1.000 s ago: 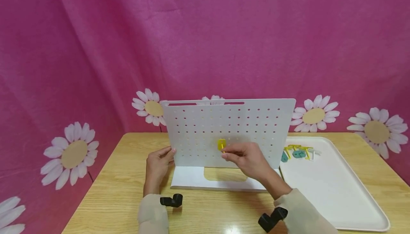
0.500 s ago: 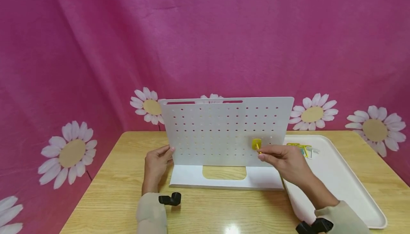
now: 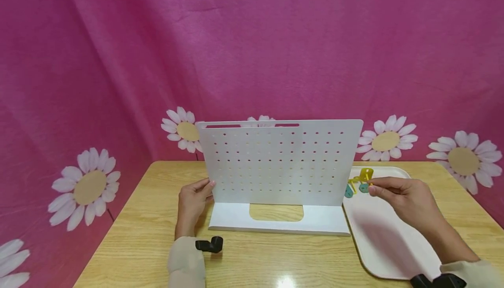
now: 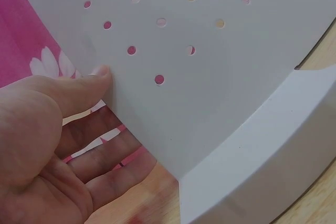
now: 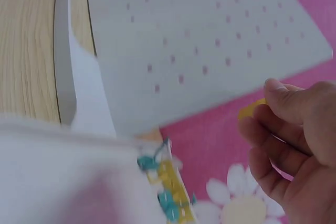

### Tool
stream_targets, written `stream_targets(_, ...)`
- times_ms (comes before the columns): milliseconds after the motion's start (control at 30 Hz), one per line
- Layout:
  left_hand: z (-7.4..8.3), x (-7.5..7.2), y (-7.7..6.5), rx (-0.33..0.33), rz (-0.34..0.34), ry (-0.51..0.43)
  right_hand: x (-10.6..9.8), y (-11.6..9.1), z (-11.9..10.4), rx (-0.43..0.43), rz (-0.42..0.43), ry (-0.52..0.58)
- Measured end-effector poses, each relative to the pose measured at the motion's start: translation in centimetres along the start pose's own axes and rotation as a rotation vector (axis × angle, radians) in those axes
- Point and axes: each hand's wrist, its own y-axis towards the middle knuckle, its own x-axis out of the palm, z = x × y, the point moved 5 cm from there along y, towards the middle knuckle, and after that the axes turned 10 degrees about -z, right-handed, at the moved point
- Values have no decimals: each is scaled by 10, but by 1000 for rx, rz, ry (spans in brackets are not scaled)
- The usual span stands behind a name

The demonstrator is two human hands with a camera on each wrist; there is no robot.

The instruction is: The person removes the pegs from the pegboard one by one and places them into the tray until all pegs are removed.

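Note:
A white pegboard (image 3: 275,152) stands upright on its flat base, with rows of small holes. My left hand (image 3: 193,202) grips its left edge low down; in the left wrist view the thumb (image 4: 86,87) lies on the front face and the other fingers are behind the edge. My right hand (image 3: 411,202) pinches a yellow pegboard hook (image 3: 366,173) between thumb and fingertips, over the far end of the white tray (image 3: 390,240). In the right wrist view the fingers mostly hide this hook (image 5: 250,109), and it is apart from the board.
At the tray's far left corner lie several hooks, among them a green one (image 3: 348,191) and a yellow one (image 3: 352,186). The tray stands right beside the board's base on the wooden table (image 3: 244,257). A pink flowered curtain (image 3: 252,51) hangs behind.
My right hand has moved right with the yellow hook, from the middle of the board to above the tray. The left hand and the board have stayed put.

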Motion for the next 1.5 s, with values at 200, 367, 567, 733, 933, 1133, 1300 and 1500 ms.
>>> stream_targets(200, 1, 0, -1, -2, 2, -2, -13, 1, 34, 84, -11, -93)
stream_targets(367, 2, 1, -2, 13, 5, -17, -13, 2, 59, 157, -38, -126)
stream_targets(567, 0, 4, -1, 24, 13, -13, -9, 5, 87, 289, -125, -161)
stream_targets(733, -2, 6, 0, 19, 7, -10, -4, 8, 109, 361, -203, -190)
stream_targets(933, -3, 11, 3, 8, -5, -16, 1, 9, 129, 471, -254, -202)
stream_targets(1133, -7, 15, 3, -9, -17, -6, 2, 8, 135, 516, -291, -225)
stream_targets(1300, -7, 13, 5, 8, -21, 8, 1, 6, 132, 473, -263, -262)
stream_targets(1500, -6, 5, 6, 23, -10, 18, 1, 4, 124, 441, -259, -230)
